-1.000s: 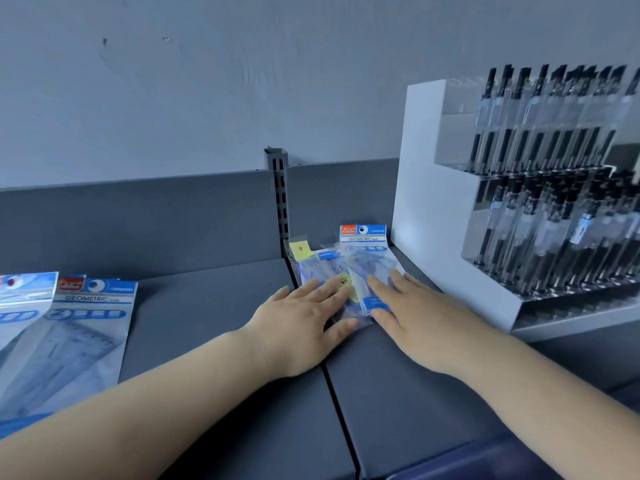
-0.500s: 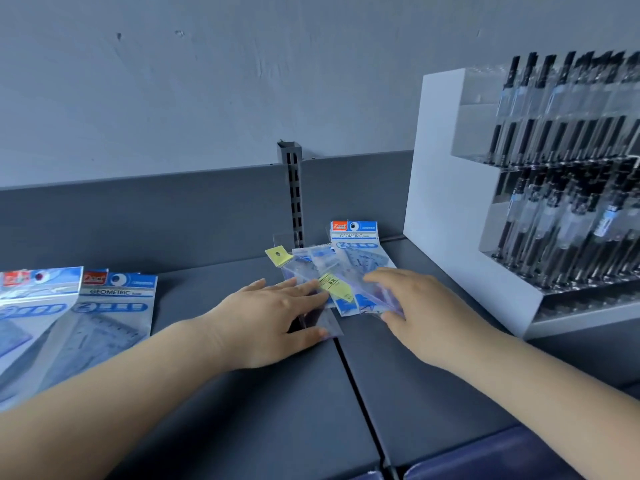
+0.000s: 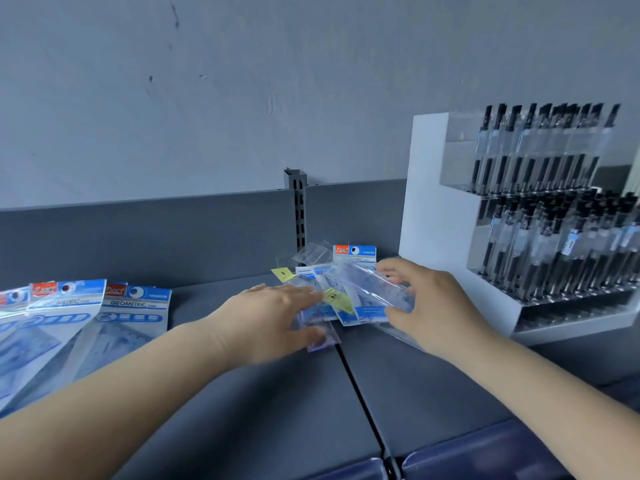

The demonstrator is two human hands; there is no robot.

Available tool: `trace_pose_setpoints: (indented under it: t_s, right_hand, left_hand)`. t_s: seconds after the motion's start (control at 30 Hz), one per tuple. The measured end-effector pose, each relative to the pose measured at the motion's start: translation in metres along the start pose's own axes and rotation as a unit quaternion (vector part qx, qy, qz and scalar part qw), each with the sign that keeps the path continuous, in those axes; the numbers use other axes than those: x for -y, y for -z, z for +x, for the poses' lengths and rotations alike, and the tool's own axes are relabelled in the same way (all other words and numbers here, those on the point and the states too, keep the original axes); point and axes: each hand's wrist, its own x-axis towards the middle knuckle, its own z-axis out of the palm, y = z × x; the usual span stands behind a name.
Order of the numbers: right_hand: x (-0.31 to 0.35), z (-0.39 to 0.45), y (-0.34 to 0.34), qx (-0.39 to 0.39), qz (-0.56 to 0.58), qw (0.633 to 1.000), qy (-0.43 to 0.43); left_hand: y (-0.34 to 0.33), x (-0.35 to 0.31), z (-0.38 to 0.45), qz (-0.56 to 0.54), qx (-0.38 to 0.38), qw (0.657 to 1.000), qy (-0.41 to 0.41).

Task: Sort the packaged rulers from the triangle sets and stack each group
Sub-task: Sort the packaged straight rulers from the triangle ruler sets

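Far out from the left hand's fingers, at the left edge of the grey counter (image 3: 242, 427), the large triangle sets (image 3: 114, 327) lie fanned and overlapping, their "GEOMETRIC" headers toward the back panel. The left hand (image 3: 266, 323) lies flat, fingers (image 3: 301, 296) released and spread, pressing the near edge of the mixed pile (image 3: 329, 299) of small clear packs. Just past those fingertips sit a yellow-tagged pack (image 3: 337, 299) and a carded pack (image 3: 355, 252) leaning at the rear. The right hand (image 3: 436, 306) has its fingers (image 3: 391, 271) clenched around one clear packaged ruler (image 3: 367, 285), thumb under, tilted up off the pile. These sleeves look light, thin and slippery, likely to slide over one another, so a pinch across the stiffer ruler body should hold better than the loose film edge. Beyond the right hand stands a white pen display (image 3: 450, 237).
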Motion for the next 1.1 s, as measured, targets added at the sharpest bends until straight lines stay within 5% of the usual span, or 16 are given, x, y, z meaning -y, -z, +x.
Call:
trace_pose_setpoints:
  t_s: [0.2,0.4,0.47,0.57,0.8,1.1]
  right_hand:
    - [0.027,-0.005,-0.005,-0.052,0.135,0.987,0.066]
    - [0.072,-0.011,-0.035,-0.041,0.244,0.962,0.117]
    - [0.090,-0.015,-0.044,-0.046,0.250,0.957,0.141]
    - [0.117,-0.020,-0.056,-0.059,0.248,0.955,0.153]
    - [0.190,-0.026,-0.087,-0.078,0.260,0.945,0.183]
    - [0.298,-0.022,-0.135,-0.004,0.410,0.900,0.148]
  left_hand:
    - [0.007,0.001,-0.014,-0.217,-0.061,0.973,0.043]
    - [0.008,0.003,-0.048,-0.580,-0.172,0.793,0.072]
    - [0.008,0.009,-0.059,-0.648,-0.199,0.729,0.091]
    - [0.010,0.026,-0.078,-0.683,-0.239,0.683,0.103]
    - [0.021,0.087,-0.133,-0.690,-0.285,0.653,0.130]
    - [0.040,0.182,-0.214,-0.647,-0.334,0.673,0.133]
